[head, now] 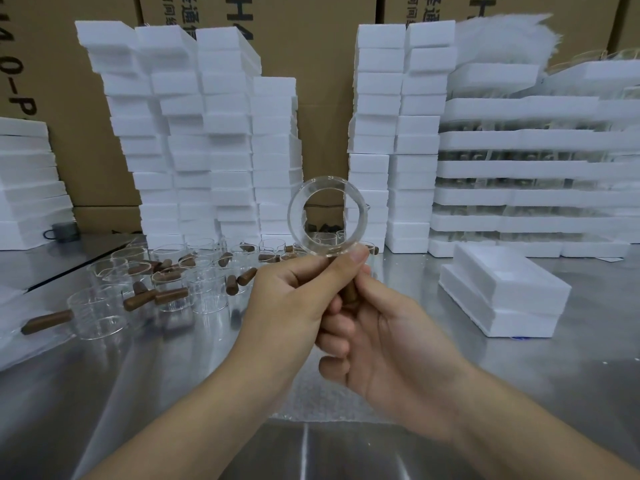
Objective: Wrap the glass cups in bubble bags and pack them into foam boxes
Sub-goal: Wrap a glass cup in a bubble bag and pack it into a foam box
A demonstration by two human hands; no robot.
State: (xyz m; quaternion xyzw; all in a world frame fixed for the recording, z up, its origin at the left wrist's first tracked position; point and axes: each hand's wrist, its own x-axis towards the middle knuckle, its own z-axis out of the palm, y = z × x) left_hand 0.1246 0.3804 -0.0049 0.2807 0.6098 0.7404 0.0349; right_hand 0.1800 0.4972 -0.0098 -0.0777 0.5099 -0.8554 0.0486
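While holding cup (300, 216) up over counter (519, 375), mouth to cam: wrapped round handle (349, 293) w/ left grip (294, 299), thumb on rim; curled round same handle from below w/ right grip (391, 344). Check glass for chips, then lower to bubble bag (311, 407) underneath. Keep one grip on handle, free other to open bag. Slide in base-first, no knocking loose cups (194, 271) at left. Then into foam box (505, 289) at right.

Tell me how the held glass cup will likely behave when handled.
The cup looks like thin clear glass, so probably fragile and slippery. The left hand and right hand grip its wooden handle, likely a surer hold. Its wall is round; laid sideways on the table it may roll until the handle stops it.
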